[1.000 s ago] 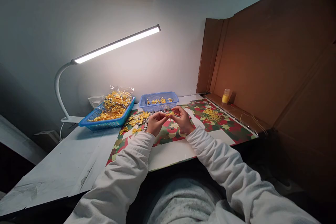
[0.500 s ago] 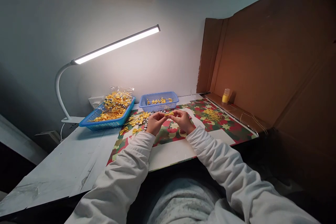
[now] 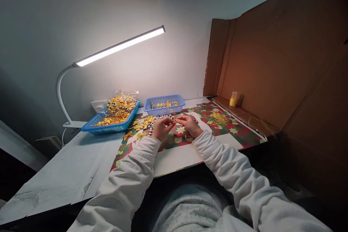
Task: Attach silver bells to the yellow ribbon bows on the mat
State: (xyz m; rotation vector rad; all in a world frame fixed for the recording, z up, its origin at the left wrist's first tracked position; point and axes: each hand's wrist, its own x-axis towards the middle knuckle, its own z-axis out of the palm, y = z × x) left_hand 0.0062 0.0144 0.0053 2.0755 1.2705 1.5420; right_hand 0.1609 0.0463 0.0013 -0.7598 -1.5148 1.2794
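Pinching a small yellow piece [image 3: 175,121] between the fingertips of left hand [image 3: 161,128] and right hand [image 3: 190,125], just above the patterned cover [image 3: 236,132] on the tabletop [image 3: 65,159]. Nearly touching at the tips, with neither of the hands spread. Cannot tell exact finger placement.

For good handling, judging from here: pinch lightly at the edges, brace both wrists low, work over the cover, avoid crushing the soft-looking folds. Better to turn the piece a little than to cover it with fingers. Watch the small dark shiny bit [image 3: 174,134] just below the fingertips — cannot tell if hanging or lying.

As for direction: probably running left to right, long axis roughly from one hand to the other — a guess, being mostly hidden by fingers. Cannot tell which face points up.

Around: near left hand, silver beads [image 3: 150,126] and loose yellow bows [image 3: 141,135]; farther left, a blue basket [image 3: 108,128], heaped. Beyond the hands, a violet-blue basket [image 3: 163,110] with more yellow pieces inside. Off to the right, yellow strands [image 3: 219,118] and a small yellow bottle [image 3: 233,101].
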